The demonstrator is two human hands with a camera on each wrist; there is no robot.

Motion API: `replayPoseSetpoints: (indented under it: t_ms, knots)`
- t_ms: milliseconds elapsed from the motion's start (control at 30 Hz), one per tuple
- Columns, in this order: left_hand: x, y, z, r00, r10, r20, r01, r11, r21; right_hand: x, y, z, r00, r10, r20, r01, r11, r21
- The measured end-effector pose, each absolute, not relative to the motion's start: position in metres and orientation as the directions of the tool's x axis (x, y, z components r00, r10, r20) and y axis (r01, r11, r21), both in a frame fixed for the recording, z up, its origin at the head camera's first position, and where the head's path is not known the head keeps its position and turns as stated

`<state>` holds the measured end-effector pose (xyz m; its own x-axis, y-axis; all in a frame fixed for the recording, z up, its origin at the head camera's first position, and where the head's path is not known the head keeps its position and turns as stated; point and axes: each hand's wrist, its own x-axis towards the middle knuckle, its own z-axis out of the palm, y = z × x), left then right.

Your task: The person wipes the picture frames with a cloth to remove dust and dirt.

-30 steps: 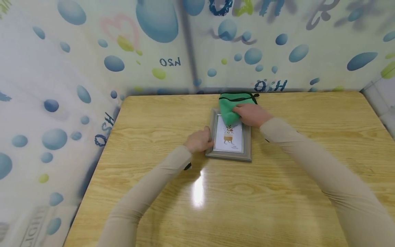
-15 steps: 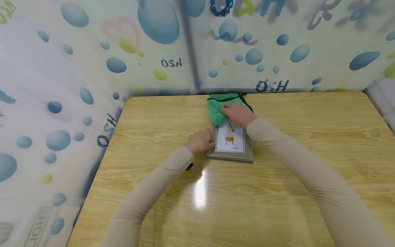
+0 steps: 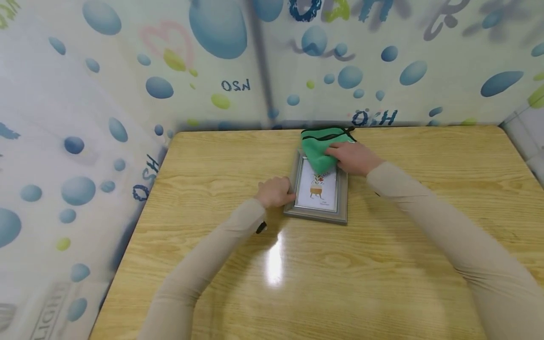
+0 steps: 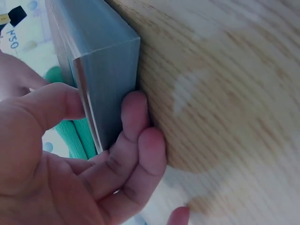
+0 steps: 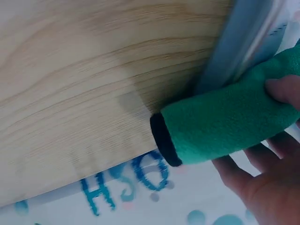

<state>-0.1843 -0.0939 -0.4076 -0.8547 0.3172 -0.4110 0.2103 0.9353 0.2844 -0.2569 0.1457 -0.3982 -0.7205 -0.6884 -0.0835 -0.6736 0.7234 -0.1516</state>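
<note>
Between the left sleeve [image 3: 212,253] and right sleeve [image 3: 442,231], the counter [image 3: 348,283] gives an open way up to the near edge of the picture frame [image 3: 316,194] and its lower right side. The left hand [image 3: 275,192] blocks the left side; the green cloth [image 3: 319,152] and right hand [image 3: 356,158] obstruct the far end, with the printed wall [image 3: 280,61] close behind.

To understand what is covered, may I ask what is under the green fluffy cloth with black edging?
The grey rectangular picture frame lies partly under the green cloth; its lower part shows, with a white flower print. Details of the frame's covered upper part cannot be seen.
</note>
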Motion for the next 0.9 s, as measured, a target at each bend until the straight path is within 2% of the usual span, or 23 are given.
replayPoseSetpoints:
  t_ms: [167, 433, 633, 733, 900]
  knots:
    - [-0.184, -0.094, -0.411, -0.867, 0.315, -0.387, 0.222, 0.938, 0.266, -0.252, 0.164, -0.400, -0.743, -0.664, -0.080, -0.645, 0.743, -0.178]
    - [-0.181, -0.090, -0.413, -0.876, 0.298, -0.379, 0.215, 0.945, 0.247, -0.247, 0.168, -0.410, -0.780, -0.621, -0.077, -0.596, 0.775, -0.211]
    - [-0.186, -0.089, -0.418, -0.907, 0.352, -0.230, 0.259, 0.898, 0.355, -0.248, 0.170, -0.413, -0.782, -0.619, -0.078, -0.592, 0.776, -0.218]
    - [-0.191, -0.088, -0.423, -0.902, 0.391, -0.184, 0.296, 0.870, 0.394, -0.249, 0.169, -0.413, -0.772, -0.633, -0.058, -0.608, 0.763, -0.219]
    - [-0.201, -0.089, -0.432, -0.874, 0.466, -0.135, 0.393, 0.843, 0.368, -0.252, 0.166, -0.413, -0.762, -0.647, -0.028, -0.630, 0.750, -0.203]
